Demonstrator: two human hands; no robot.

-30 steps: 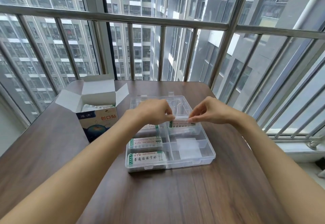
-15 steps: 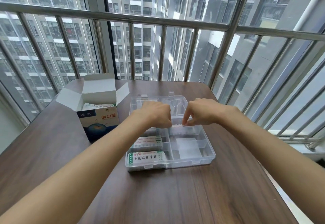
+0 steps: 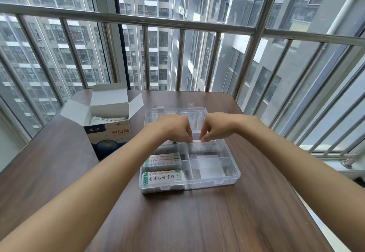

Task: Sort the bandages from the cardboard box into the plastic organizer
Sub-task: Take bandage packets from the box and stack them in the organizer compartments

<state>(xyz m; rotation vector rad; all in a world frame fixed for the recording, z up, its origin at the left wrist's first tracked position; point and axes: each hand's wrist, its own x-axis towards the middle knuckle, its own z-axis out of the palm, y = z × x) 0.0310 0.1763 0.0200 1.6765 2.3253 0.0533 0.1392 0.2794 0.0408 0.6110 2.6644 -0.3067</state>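
Observation:
A clear plastic organizer (image 3: pixel 235 174) lies open on the table, its lid (image 3: pixel 177 111) folded back. Bandage stacks fill its left compartments: one at the front (image 3: pixel 163 177), one behind it (image 3: pixel 163 159), a third mostly hidden under my left hand. My left hand (image 3: pixel 175 128) and my right hand (image 3: pixel 215 126) both pinch a bandage stack (image 3: pixel 197 141), knuckles up, over the back right compartment. The open cardboard box (image 3: pixel 109 133) stands left of the organizer with more bandages (image 3: pixel 106 120) inside.
The brown wooden table (image 3: pixel 197 222) ends at a metal window railing (image 3: pixel 177 26) just behind the box and lid. Its right edge (image 3: pixel 308 210) drops off near my right forearm. The organizer's front right compartments hold no bandages.
Both hands have lowered the bandage stack from above the organizer down into the back right compartment and drawn closer together over it.

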